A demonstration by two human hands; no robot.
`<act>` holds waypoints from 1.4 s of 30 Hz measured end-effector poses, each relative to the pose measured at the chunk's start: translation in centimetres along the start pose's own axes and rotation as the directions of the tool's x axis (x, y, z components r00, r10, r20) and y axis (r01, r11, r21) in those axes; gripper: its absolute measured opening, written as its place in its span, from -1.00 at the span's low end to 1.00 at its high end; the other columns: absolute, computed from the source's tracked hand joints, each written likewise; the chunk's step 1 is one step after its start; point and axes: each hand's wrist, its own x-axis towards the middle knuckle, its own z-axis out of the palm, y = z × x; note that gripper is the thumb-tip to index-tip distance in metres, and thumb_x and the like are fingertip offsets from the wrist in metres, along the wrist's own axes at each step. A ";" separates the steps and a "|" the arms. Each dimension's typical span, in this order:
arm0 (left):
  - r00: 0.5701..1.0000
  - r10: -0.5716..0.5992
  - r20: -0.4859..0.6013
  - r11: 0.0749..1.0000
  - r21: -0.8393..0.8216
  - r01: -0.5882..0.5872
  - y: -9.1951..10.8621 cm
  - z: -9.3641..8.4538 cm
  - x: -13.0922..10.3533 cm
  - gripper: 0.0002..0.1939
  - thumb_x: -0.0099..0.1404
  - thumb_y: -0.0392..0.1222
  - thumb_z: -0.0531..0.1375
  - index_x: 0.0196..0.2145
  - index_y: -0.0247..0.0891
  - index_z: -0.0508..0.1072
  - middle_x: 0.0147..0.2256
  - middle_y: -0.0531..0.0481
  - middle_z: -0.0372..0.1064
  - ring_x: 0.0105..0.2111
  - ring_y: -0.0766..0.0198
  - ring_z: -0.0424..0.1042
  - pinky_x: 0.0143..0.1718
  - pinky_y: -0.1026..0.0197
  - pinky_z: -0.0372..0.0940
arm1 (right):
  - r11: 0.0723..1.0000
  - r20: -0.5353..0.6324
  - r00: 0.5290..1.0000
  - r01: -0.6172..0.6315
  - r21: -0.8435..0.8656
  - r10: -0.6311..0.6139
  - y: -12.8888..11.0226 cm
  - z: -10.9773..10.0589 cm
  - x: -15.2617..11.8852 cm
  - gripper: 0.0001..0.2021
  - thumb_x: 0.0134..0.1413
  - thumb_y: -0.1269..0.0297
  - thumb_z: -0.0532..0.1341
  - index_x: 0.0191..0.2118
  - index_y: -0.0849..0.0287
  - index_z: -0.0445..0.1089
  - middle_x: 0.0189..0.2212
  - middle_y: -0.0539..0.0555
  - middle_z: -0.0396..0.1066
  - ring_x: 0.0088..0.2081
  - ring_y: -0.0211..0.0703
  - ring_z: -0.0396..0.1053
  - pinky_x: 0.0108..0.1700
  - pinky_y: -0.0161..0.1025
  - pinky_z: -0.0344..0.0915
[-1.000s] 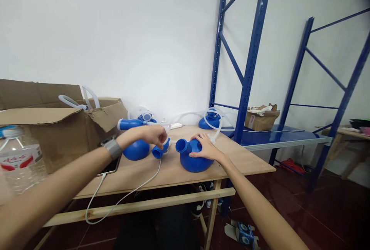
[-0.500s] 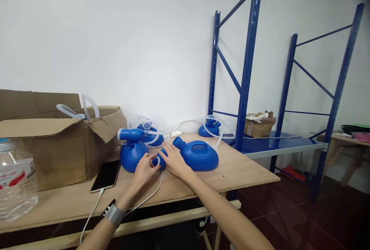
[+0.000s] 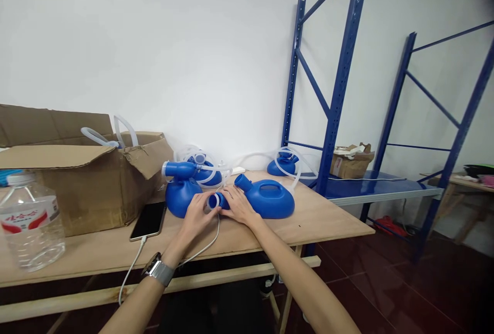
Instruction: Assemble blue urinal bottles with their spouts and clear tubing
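Head view: behind the tabletop's [image 3: 332, 225] front edge, left hand [image 3: 197, 215] and right hand [image 3: 239, 205] snugly grip a blue spout [image 3: 219, 200] (best braced).

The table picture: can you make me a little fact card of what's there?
Left hand: fingers at the open end of the small blue piece
Right hand: gripping that piece's other side
Blue jug: on the wooden table, right of the hands
Phone: lying flat, white cable plugged in
Cardboard box: open, pale tubes sticking out
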 end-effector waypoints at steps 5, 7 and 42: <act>0.989 0.130 -0.064 0.989 0.080 -0.125 0.4 -0.6 -0.2 -0.61 0.34 -0.03 0.28 0.08 -0.19 0.50 0.00 -0.15 0.56 -0.03 0.00 0.47 0.06 -0.09 0.39 | 0.992 -0.010 0.993 0.117 -0.034 -0.118 0.2 0.8 0.6 -0.40 0.30 0.10 0.26 0.35 0.24 0.20 0.19 0.36 0.35 0.26 0.22 0.27 0.34 0.28 0.17; 0.985 0.146 -0.088 0.985 0.110 -0.136 0.6 -0.8 -0.2 -0.60 0.34 -0.01 0.29 0.08 -0.17 0.50 -0.02 -0.14 0.57 -0.07 0.01 0.49 0.02 -0.06 0.42 | 0.992 -0.020 0.994 0.102 -0.074 -0.104 0.3 1.0 0.6 -0.40 0.30 0.11 0.26 0.36 0.20 0.22 0.15 0.35 0.35 0.22 0.23 0.27 0.32 0.30 0.18; 0.977 -0.212 -0.013 0.949 -0.244 0.202 0.7 -0.5 0.1 -0.44 0.14 0.15 0.37 0.01 -0.23 0.58 0.02 -0.15 0.59 -0.01 -0.05 0.58 0.06 -0.11 0.51 | 0.996 -0.054 0.995 0.085 -0.021 -0.086 0.0 0.0 0.5 -0.40 0.28 -0.02 0.29 0.28 0.25 0.32 0.07 0.31 0.44 0.13 0.17 0.37 0.24 0.11 0.27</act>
